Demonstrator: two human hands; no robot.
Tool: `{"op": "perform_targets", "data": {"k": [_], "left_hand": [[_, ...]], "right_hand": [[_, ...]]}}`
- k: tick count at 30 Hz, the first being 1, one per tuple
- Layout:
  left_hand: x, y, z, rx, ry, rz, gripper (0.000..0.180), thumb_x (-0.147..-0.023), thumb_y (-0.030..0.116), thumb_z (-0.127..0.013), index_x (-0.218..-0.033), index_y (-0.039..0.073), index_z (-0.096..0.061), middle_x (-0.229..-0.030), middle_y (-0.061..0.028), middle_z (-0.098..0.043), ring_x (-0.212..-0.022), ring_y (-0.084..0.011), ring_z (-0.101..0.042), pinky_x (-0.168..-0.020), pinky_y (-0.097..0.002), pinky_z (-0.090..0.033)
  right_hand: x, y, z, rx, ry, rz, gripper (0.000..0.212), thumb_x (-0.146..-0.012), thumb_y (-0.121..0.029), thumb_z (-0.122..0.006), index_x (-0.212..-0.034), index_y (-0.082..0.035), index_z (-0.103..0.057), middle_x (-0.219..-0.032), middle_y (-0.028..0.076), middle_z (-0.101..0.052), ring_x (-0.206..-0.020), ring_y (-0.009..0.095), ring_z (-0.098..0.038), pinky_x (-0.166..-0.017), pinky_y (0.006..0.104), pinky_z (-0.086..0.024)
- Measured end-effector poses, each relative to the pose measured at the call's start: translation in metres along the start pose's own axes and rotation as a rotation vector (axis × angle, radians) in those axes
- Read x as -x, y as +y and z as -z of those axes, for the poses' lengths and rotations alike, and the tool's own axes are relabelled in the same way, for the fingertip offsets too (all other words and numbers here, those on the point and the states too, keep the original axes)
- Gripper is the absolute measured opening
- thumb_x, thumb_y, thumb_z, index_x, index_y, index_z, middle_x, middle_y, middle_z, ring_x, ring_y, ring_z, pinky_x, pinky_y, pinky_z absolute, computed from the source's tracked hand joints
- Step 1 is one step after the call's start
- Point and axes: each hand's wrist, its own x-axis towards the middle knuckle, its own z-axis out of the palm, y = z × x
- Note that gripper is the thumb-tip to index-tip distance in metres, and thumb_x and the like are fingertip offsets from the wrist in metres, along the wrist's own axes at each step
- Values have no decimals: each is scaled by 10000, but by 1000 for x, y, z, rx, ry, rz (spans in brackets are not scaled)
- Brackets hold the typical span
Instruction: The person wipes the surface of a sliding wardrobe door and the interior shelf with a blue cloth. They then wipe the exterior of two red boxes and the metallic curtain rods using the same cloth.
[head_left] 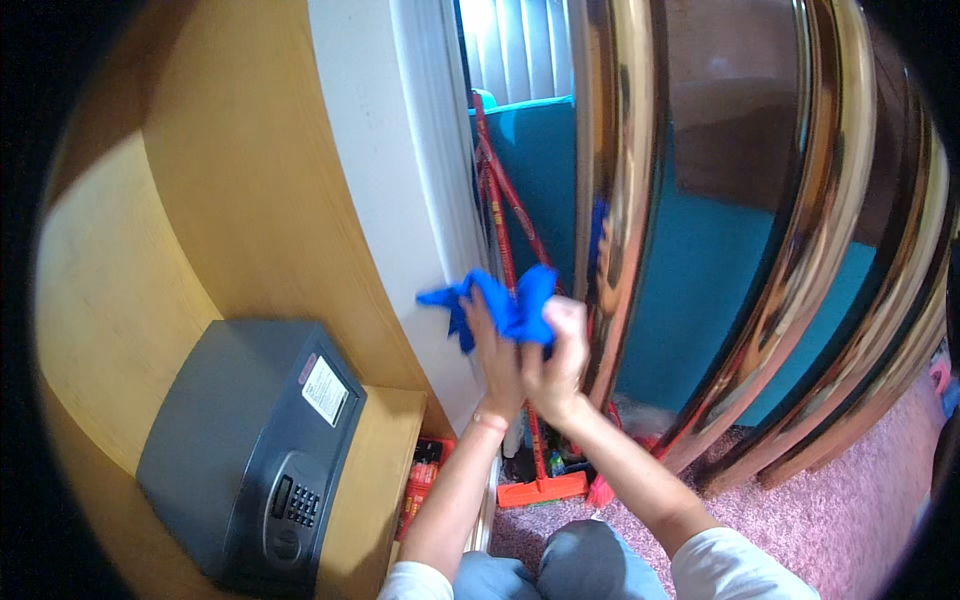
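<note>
A bunched blue cloth (515, 312) is pressed between my two hands in front of me, at the middle of the view. My left hand (496, 358) points upward with its fingers against the cloth, one side of which hangs out to the left. Close beside it, almost palm to palm, my right hand (562, 352) grips the other side with bent fingers. Slight blur softens the cloth and the fingertips. Behind the hands, long red handles (497, 205) lean in a narrow gap, one leading down to an orange broom or squeegee head (542, 489) on the floor.
On a wooden shelf (385, 425) at left sits a dark grey safe (225, 430) with a keypad. A white door frame (385, 180) stands beside it. Glossy curved wooden panels (640, 250) fill the right side above pink carpet (840, 490). A red box (423, 480) lies low by the shelf.
</note>
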Motion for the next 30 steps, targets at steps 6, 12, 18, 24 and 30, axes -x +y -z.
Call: {"op": "perform_targets", "data": {"k": [6, 12, 18, 24, 30], "left_hand": [[-128, 100, -45, 55, 55, -216, 622, -898, 246, -679, -1473, 192, -448, -1613, -249, -76, -1426, -587, -90, -1154, -637, -171], [-61, 75, -79, 127, 15, -165, 690, -799, 141, -758, -1418, 114, -454, -1578, -326, -73, -1417, -594, -119, -1127, -602, -270], [95, 34, -96, 152, -235, 68, 595, -873, 189, -715, -1386, 157, -415, -1554, -357, -90, -1395, -616, -163, -1058, -636, -346], [192, 18, -99, 101, -321, 131, 700, -929, 141, -616, -1508, 63, -230, -1561, -369, -2, -1407, -603, -119, -1116, -601, -277], [119, 39, -90, 157, -261, 145, 808, -910, 144, -593, -1555, 54, -114, -1583, -338, 19, -1419, -608, -19, -1147, -634, -153]], "right_hand": [[-124, 10, 66, 643, 387, 113, 777, -805, -53, -717, -1477, 11, -333, -1491, 300, -322, -1321, 465, -373, -1082, 510, -300], [-55, 86, 91, -125, -97, -378, 600, -1056, -306, -363, -1532, 24, -208, -1528, 286, -315, -1412, 389, -339, -1149, 421, -262], [99, 92, 121, 161, -255, -639, 607, -1040, -270, -353, -1532, 38, -177, -1508, 299, -335, -1391, 422, -361, -1124, 420, -308], [152, 83, 142, 396, -476, -637, 727, -968, -276, -527, -1494, 97, -193, -1455, 346, -355, -1345, 468, -390, -1118, 462, -320], [66, 79, 106, 283, -376, -746, 896, -956, -443, -558, -1473, 147, -127, -1427, 406, -331, -1337, 485, -389, -1100, 458, -341]]}}
